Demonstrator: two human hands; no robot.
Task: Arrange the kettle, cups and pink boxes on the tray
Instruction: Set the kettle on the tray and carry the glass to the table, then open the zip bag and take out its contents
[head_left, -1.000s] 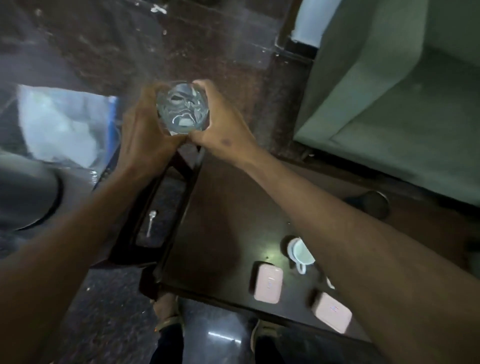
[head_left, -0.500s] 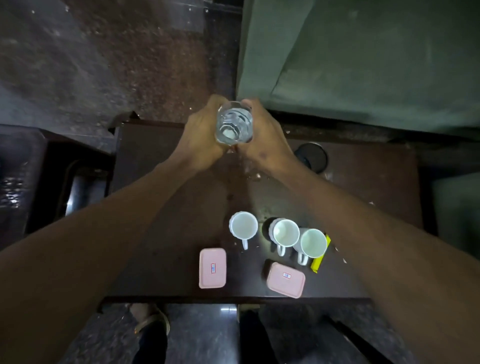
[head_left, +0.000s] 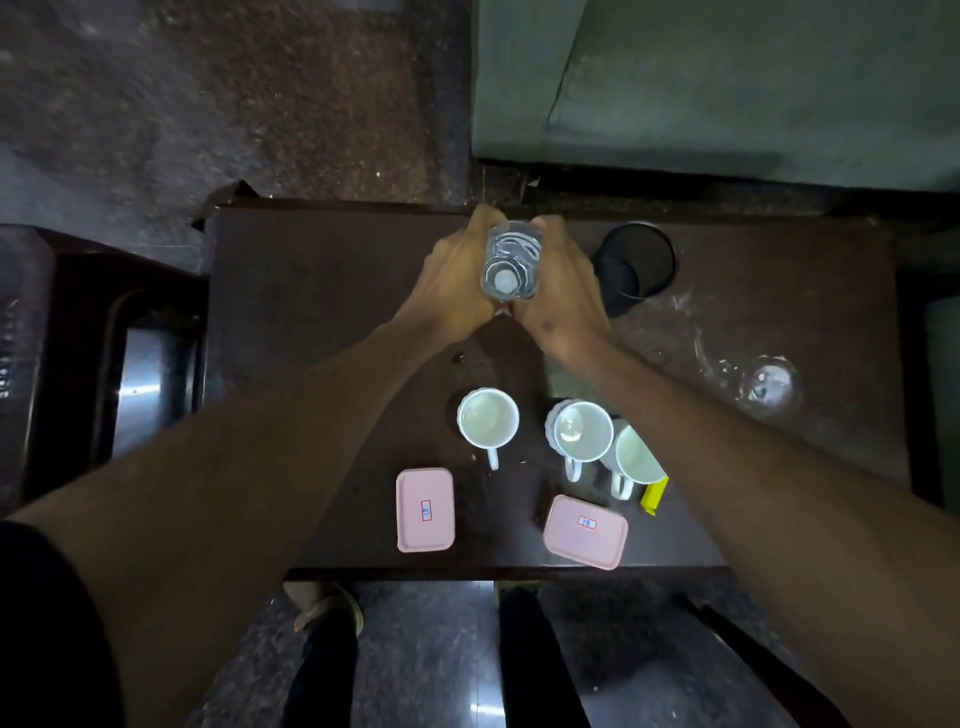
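Both hands, left hand (head_left: 457, 280) and right hand (head_left: 558, 291), press a clear water bottle (head_left: 511, 260) upright between them over the far counter (head_left: 311, 291). Cups (head_left: 488, 418) and pink boxes (head_left: 425, 509) lie nearer, below the grip.

Bare forearms; dark short sleeve (head_left: 47, 623); dark trousers (head_left: 322, 675); sandal (head_left: 332, 610).

A yellow packet (head_left: 654, 496) lies on the dark table (head_left: 311, 291) beside a green sofa (head_left: 727, 83).

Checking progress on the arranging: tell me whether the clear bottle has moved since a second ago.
Yes. The clear bottle, between both hands, went from over the left side stand to above the table's far edge.
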